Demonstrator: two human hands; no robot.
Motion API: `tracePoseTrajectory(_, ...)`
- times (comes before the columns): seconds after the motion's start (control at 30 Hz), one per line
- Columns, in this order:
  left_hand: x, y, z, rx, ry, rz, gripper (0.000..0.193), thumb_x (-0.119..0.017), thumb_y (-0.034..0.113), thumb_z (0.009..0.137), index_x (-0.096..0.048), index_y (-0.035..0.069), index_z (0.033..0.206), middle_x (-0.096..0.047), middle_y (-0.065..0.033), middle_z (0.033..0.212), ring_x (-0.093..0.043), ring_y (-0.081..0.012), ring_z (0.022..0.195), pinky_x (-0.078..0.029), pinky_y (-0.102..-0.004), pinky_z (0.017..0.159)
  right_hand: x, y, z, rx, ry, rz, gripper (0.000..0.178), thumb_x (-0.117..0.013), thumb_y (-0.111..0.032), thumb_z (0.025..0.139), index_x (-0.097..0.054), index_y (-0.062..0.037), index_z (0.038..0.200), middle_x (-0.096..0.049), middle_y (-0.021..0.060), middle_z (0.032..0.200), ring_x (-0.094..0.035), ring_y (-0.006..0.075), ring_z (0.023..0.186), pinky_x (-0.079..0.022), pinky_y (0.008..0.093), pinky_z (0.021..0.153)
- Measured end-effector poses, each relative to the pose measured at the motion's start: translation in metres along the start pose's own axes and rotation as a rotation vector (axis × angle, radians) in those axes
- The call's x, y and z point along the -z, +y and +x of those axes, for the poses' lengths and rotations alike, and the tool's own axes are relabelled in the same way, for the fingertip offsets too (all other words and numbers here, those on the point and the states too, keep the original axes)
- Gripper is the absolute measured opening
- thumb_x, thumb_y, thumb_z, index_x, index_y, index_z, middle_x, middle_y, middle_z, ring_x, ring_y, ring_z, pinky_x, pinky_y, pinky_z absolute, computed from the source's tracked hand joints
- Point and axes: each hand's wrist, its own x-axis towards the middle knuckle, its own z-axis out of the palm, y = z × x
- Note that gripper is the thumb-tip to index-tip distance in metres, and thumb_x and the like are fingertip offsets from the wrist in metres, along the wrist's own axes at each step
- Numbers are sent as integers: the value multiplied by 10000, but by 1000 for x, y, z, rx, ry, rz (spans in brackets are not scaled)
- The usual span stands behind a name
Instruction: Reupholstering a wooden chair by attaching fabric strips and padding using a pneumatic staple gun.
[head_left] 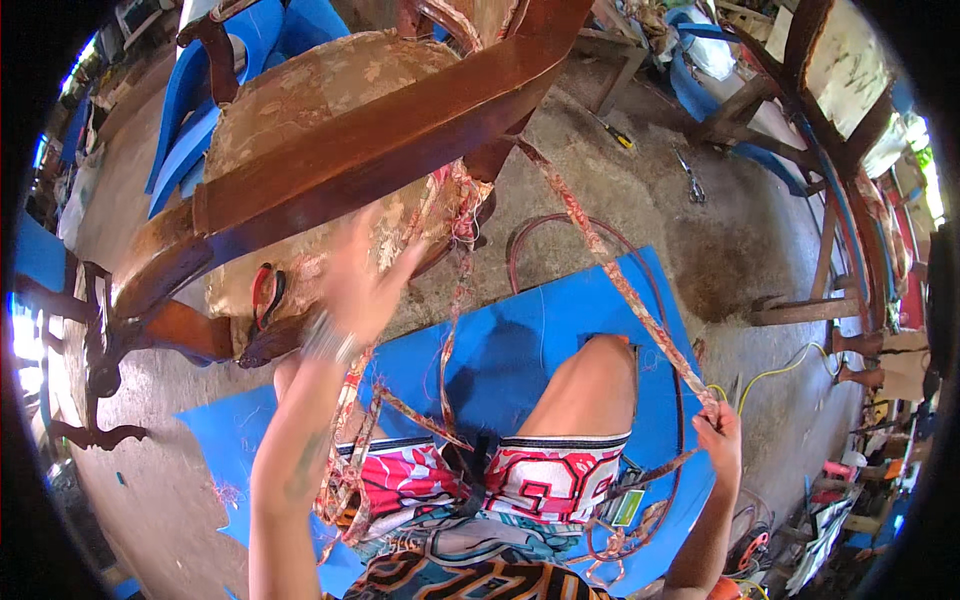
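Observation:
My right hand (718,435) is closed on a long strip of floral fabric trim (620,275). The strip runs taut up to the wooden chair frame (370,130). My left hand (365,290), a bracelet at its wrist, is smeared by motion but looks open, fingers stretched and thumb apart. It is over the chair's worn floral upholstery (330,85), near the frame's lower rail. A frayed bunch of the same fabric (465,205) hangs from the frame beside it. Red-and-black handled pliers (262,298) rest on the upholstery left of that hand. More strips drape over my lap.
I sit on a blue sheet (510,340) on the concrete floor. A yellow-handled screwdriver (617,133) and scissors (690,178) lie on the floor ahead. A dark red hose (516,240) loops past the sheet. Another wooden chair frame (820,150) stands at the right.

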Motion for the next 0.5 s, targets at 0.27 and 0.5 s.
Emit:
tracePoseTrajectory(0.27, -18, -8, 43, 169, -43, -551, 446, -501, 382, 916, -584, -28, 1073, -647, -142, 907, -607, -192, 876, -467, -334, 769, -28, 139, -101, -389, -398, -569, 200, -685, -204, 765, -604, -23, 794, -603, 44, 620, -587, 134, 621, -470, 307, 554)
tracePoseTrajectory(0.5, 43, -5, -45, 166, -156, -266, 322, -469, 277, 949, -510, 5, 780, -363, -48, 584, -321, -145, 575, -340, -304, 531, -117, 282, -173, -177, 925, 101, 276, -536, -212, 859, -502, 26, 994, -589, 49, 781, -546, 237, 662, -465, 340, 617)
